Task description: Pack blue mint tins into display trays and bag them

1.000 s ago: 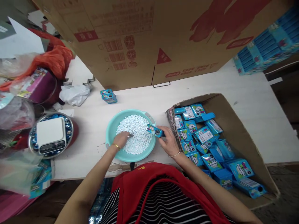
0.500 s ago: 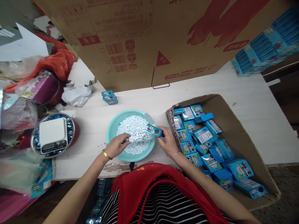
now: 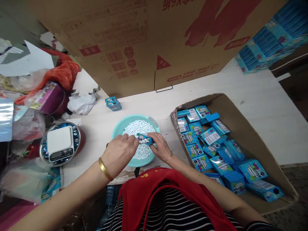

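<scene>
A turquoise basin (image 3: 117,126) of small white candies (image 3: 136,125) stands before me on the table. Over its left side, my left hand (image 3: 122,149) is closed around a scoop whose dark handle end (image 3: 107,145) pokes out behind the fist; the fingers hide most of it. Its front meets the mouth of a small blue candy box (image 3: 149,139), where white candies show. My right hand (image 3: 160,146) grips that box from the right, tilted above the basin.
A carton (image 3: 260,138) of blue candy boxes lies at right. Two small boxes (image 3: 113,104) stand behind the basin, before a large cardboard box (image 3: 134,38). A white scale (image 3: 60,141) rests on a pot of blue-wrapped pieces at left. Blue display packs (image 3: 264,48) are stacked far right.
My left hand has lifted the loaded scoop from the candies and brought it right, to the box's mouth. The right hand has shifted left and turned the box's opening toward it.
</scene>
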The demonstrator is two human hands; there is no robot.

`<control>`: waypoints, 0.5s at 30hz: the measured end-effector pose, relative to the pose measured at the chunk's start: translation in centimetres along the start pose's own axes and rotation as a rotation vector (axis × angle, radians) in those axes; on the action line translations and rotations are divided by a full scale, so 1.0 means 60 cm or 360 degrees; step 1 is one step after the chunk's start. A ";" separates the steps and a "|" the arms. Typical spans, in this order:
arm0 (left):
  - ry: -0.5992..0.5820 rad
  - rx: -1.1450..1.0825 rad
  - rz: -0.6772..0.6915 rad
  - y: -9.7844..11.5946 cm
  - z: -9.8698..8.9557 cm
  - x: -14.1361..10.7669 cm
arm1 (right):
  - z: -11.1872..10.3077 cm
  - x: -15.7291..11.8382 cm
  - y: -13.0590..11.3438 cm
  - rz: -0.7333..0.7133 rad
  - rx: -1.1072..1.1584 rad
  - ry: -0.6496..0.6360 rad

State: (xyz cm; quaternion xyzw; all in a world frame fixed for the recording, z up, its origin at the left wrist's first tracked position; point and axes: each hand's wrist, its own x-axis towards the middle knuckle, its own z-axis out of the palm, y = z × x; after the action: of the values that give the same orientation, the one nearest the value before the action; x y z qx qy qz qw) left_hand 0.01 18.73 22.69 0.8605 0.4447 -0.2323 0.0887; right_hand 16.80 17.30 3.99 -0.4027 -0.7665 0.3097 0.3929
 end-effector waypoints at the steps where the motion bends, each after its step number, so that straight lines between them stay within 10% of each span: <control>1: 0.0004 0.0000 0.0021 -0.004 -0.009 -0.004 | 0.000 0.001 0.000 0.0004 0.0014 0.0012; 5: 0.0172 -0.0206 0.0083 -0.050 0.004 -0.006 | -0.005 0.007 -0.002 0.0034 0.0096 0.0047; 12: 0.0380 -0.0808 0.0309 -0.087 0.130 0.092 | -0.023 0.037 -0.010 0.0006 0.0174 -0.0009; 15: 0.0484 -0.0860 0.0285 -0.110 0.141 0.114 | -0.077 0.051 0.040 0.0238 -0.0085 0.0285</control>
State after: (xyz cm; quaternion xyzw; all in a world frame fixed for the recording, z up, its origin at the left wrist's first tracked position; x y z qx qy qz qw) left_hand -4.63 24.51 12.36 0.8664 0.4209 0.0342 0.2665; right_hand 20.50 21.84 5.49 -0.4952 -0.7042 0.2804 0.4246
